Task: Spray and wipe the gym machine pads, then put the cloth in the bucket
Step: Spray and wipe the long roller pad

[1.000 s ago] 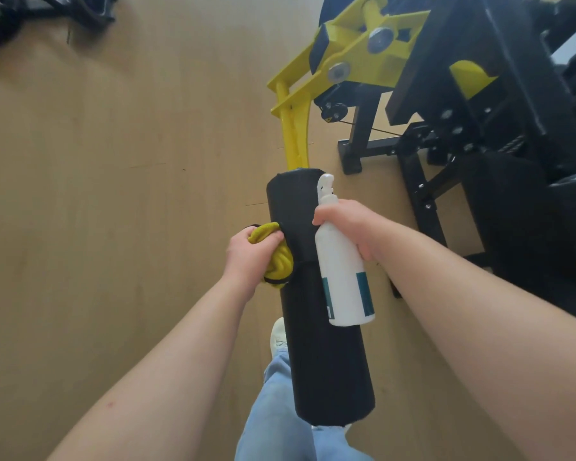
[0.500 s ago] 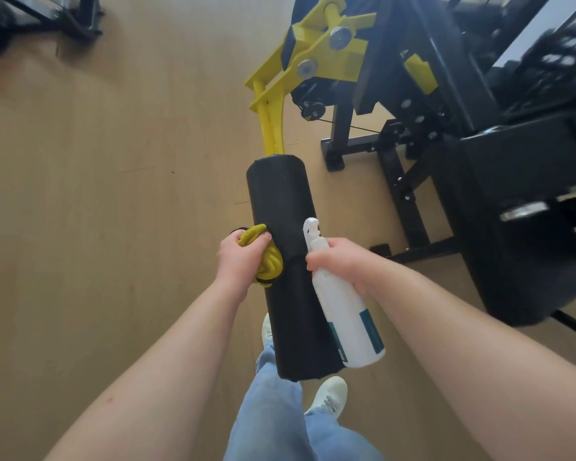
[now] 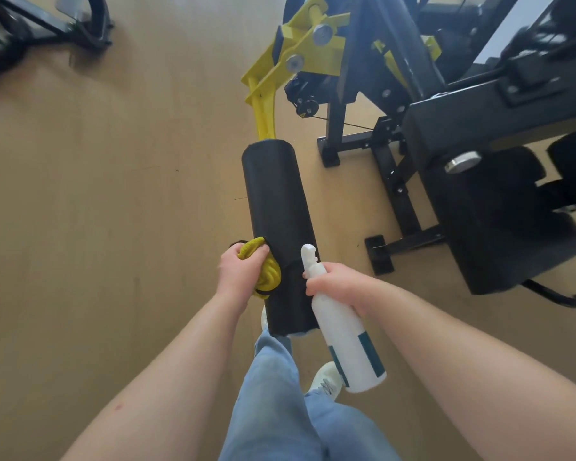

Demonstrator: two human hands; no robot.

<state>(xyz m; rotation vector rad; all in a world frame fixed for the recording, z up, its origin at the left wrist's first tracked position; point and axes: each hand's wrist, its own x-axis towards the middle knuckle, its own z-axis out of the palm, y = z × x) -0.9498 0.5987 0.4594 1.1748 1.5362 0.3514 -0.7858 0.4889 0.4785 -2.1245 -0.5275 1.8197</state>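
While the roller pad (image 3: 276, 201) runs near-to-far, left hand (image 3: 238, 277) clutches cloth (image 3: 270, 278) against it, right hand (image 3: 336, 284) grips far-pointing spray bottle (image 3: 350, 347); machine frame (image 3: 403, 207) stands right.

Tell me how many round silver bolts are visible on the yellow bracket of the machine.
2. The upper bolt sits near the top of the yellow bracket; the lower bolt is below it, to the left. Others may be hidden behind.

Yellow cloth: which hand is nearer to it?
Left. The left hand grips the yellow cloth against the black pad; the right hand holds the spray bottle on the pad's other side.
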